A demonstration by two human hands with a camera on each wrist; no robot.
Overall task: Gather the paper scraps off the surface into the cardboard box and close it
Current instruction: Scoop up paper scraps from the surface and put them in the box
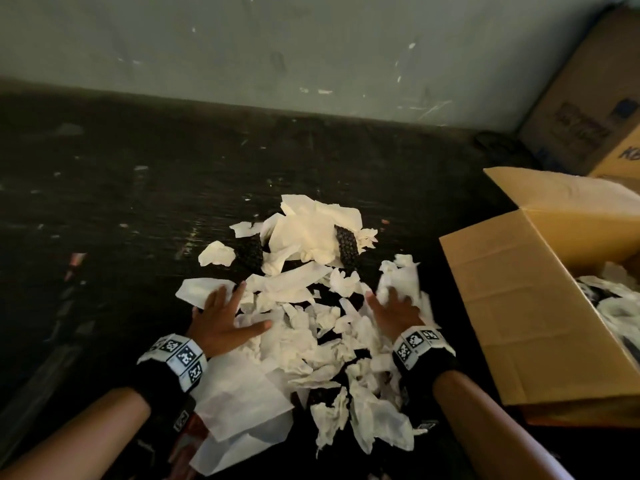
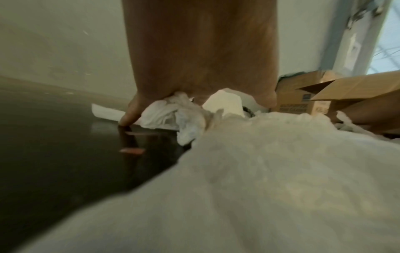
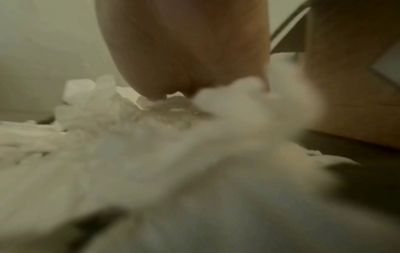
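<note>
A heap of torn white paper scraps lies on the dark surface in the middle of the head view. My left hand lies flat on the heap's left side with fingers spread. My right hand presses into the right side, its fingers partly hidden under a scrap. The open cardboard box stands just right of the right hand, flaps up, with scraps inside. In the left wrist view, the left hand touches scraps. The blurred right wrist view shows the right hand on scraps.
Two black textured pieces lie among the far scraps. A second, printed cardboard box stands at the back right against the pale wall. Small specks dot the dark surface to the left.
</note>
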